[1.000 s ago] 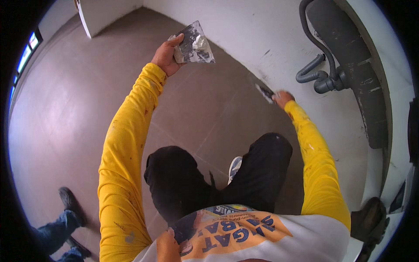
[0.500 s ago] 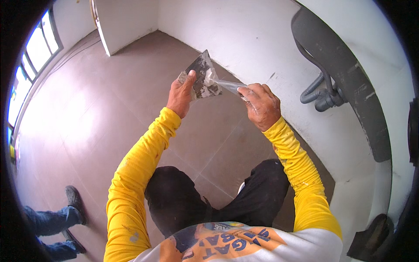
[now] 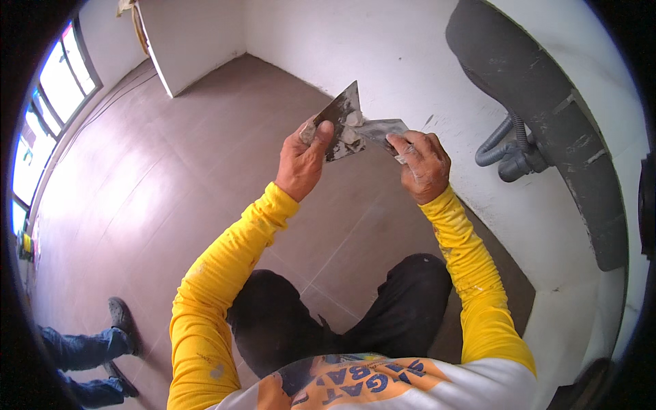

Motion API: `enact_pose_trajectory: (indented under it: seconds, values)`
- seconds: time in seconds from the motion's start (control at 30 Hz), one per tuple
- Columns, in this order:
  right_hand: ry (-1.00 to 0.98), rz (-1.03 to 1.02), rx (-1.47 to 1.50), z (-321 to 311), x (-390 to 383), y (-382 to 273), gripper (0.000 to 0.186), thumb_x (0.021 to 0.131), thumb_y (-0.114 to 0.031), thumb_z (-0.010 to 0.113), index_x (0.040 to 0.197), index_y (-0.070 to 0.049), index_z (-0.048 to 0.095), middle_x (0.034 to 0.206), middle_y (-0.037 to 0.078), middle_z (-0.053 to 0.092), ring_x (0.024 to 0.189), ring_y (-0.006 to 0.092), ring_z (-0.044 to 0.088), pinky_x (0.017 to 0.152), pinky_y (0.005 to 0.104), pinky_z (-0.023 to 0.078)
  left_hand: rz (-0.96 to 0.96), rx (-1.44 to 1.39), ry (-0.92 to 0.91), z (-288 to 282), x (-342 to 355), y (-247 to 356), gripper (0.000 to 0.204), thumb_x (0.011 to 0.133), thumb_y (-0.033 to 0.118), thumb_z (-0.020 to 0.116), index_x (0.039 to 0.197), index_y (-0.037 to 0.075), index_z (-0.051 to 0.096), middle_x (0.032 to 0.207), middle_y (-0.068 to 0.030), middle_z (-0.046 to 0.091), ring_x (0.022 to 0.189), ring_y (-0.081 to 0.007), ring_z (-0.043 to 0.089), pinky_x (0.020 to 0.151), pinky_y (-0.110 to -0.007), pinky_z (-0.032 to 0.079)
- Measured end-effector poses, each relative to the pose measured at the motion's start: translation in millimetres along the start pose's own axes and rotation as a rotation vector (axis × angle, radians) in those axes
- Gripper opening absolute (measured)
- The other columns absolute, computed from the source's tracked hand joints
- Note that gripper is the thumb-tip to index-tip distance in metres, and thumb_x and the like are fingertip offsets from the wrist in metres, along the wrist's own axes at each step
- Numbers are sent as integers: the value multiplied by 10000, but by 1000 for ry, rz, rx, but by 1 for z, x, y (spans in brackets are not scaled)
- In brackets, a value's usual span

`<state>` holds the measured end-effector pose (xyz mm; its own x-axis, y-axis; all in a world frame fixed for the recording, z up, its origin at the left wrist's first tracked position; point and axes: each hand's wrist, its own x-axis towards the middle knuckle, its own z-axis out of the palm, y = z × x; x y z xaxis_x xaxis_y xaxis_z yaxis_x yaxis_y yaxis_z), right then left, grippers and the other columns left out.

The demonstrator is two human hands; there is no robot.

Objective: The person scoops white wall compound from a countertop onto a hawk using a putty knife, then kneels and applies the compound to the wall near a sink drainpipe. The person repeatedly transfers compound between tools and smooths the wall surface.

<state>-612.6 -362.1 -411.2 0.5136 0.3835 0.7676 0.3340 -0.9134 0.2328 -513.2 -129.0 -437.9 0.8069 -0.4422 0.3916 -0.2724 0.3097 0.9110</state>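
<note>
Drawn closer together, left hand grips a metal plate, right hand a scraper

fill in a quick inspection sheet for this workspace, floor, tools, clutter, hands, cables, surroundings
Surface: brown tiled floor, shiny toward the windows.
Tools: flat metal plate bearing pale paste; scraper, its blade overlapping the plate in view.
Clutter: small yellow item at the left edge, too small to identify.
Hands: left hand grips the plate; right hand grips the scraper.
Cables: thin dark lines on the window side, possibly cables.
Surroundings: scuffed white wall; grey corrugated pipe; another person's legs lower left.
</note>
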Motion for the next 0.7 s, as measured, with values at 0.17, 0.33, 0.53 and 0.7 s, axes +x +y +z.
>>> enact_pose_trajectory:
  seconds: [0.17,0.33,0.53,0.7]
  values:
    - [222,-87,-106,5,15,2,573,705,44,653,1247,-138,675,1030,56,623,827,196,550,678,324,453,140,-99,12,8,-3,17,474,1003,428,550,1214,9,615,997,18,625,908,-74,543,817,-219,454]
    - [456,-48,-299,7,8,16,525,781,-9,637,1281,-168,663,1042,49,617,854,193,550,731,343,424,-23,-106,-34,4,-3,4,474,985,456,571,1117,6,639,994,-15,653,900,-99,581,813,-233,482]
    - [-28,132,-356,-23,-108,13,507,789,-11,597,1261,-180,669,1078,47,622,904,238,565,790,373,428,-259,-53,-41,-18,-11,-31,543,977,525,533,1088,-3,598,988,-89,670,877,-165,666,780,-297,567]
    - [-427,456,-649,-83,-231,22,378,818,-30,567,1156,-140,696,1085,86,650,976,294,603,863,435,446,-168,-79,-142,-61,-19,-33,506,981,490,550,1047,-5,625,903,-67,684,794,-119,668,711,-268,557]
